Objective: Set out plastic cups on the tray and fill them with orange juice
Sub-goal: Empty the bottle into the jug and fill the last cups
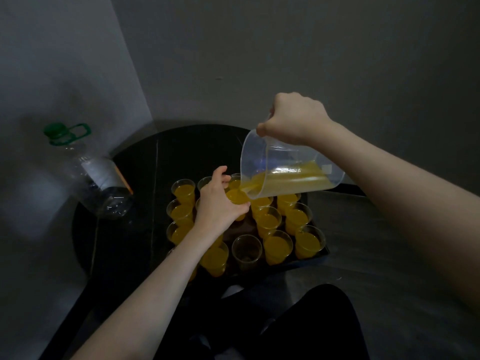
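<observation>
Black round table by grey walls; left grip holds cup, right grip jug.

A dim room is seen, lit weakly. A lighter wall panel is set at the left, met by a darker grey wall at the far side in a corner. A round black table is placed near that corner. A grey floor is shown at the right.
</observation>
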